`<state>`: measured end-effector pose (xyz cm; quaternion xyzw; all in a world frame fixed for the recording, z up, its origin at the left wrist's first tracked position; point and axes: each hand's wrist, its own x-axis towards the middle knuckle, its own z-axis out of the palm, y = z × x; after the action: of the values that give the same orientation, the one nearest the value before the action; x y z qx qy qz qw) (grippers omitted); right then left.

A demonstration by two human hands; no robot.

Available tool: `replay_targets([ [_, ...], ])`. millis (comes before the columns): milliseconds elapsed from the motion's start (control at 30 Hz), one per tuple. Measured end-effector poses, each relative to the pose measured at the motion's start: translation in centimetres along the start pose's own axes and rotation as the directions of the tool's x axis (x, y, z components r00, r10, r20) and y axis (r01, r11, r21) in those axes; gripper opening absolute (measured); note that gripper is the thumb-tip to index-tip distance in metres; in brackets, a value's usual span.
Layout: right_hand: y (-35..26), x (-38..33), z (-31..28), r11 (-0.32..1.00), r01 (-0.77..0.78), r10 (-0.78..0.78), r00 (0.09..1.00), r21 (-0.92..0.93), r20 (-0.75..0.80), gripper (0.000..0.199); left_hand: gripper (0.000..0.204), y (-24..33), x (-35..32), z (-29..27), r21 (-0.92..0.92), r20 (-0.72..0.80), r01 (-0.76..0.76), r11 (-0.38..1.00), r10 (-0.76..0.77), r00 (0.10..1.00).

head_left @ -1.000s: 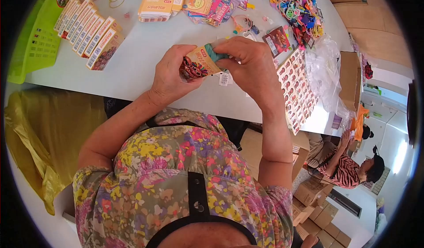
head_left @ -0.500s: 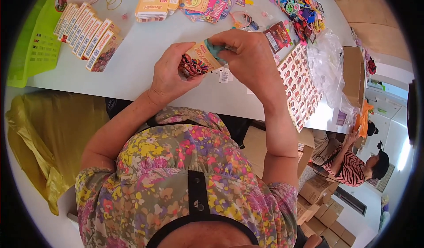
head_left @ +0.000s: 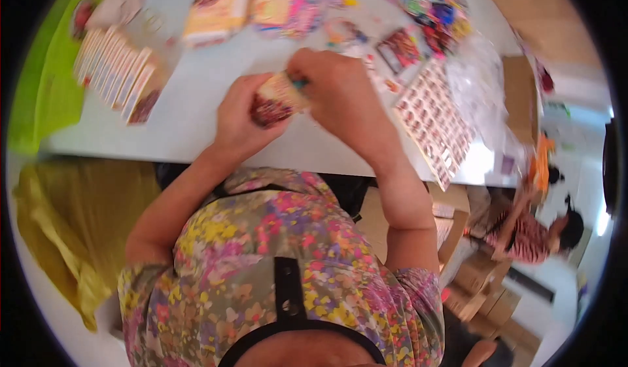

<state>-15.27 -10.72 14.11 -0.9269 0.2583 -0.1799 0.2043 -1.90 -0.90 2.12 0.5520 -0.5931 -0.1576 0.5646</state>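
Observation:
Both of my hands hold one small printed card packet point(head_left: 273, 99) above the white table point(head_left: 196, 115). My left hand point(head_left: 239, 122) grips its lower left side. My right hand point(head_left: 333, 89) covers its upper right end, where a bit of teal shows between the fingers. The picture is blurred, so the packet's details are unclear.
A row of several similar packets point(head_left: 114, 72) lies at the table's left, beside a green basket point(head_left: 46, 86). Boxes point(head_left: 216, 7) and colourful small items point(head_left: 432, 7) fill the far side. A sheet of printed cards point(head_left: 435, 122) and clear bags point(head_left: 481, 86) lie right. Another person point(head_left: 530, 233) sits lower right among cardboard boxes.
The view has shifted and blurred as my head moved. My hands stay together on the packet, with my right hand now covering more of its top.

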Motion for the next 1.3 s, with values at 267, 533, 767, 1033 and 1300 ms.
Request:
replay_targets([
  [267,1.7,-1.3,0.0,0.996,0.077,-0.075,0.997,-0.054,0.032,0.012,0.073,-0.8,-1.5,1.0,-0.212,0.056,0.304,0.929,-0.299,0.953],
  [533,0.3,-0.4,4.4,0.999,0.041,-0.043,0.98,-0.017,-0.192,0.008,0.073,-2.1,-2.1,-0.1,-0.06,0.061,0.182,0.982,-0.178,0.982],
  [767,0.8,-0.7,4.7,0.921,0.148,-0.064,0.97,0.361,-0.235,0.021,0.072,-2.1,-1.1,0.0,-0.355,0.078,0.374,0.857,-0.371,0.925],
  [1033,1.4,-0.5,1.8,0.528,0.089,0.198,0.954,0.845,-0.224,0.021,0.074,1.1,-0.5,0.2,-0.374,0.089,0.392,0.841,-0.388,0.917],
  [1300,-0.2,0.0,2.5,0.78,0.197,0.014,0.943,0.594,-0.332,0.021,0.076,1.3,-0.3,-0.2,-0.252,0.134,0.366,0.896,-0.342,0.93],
])
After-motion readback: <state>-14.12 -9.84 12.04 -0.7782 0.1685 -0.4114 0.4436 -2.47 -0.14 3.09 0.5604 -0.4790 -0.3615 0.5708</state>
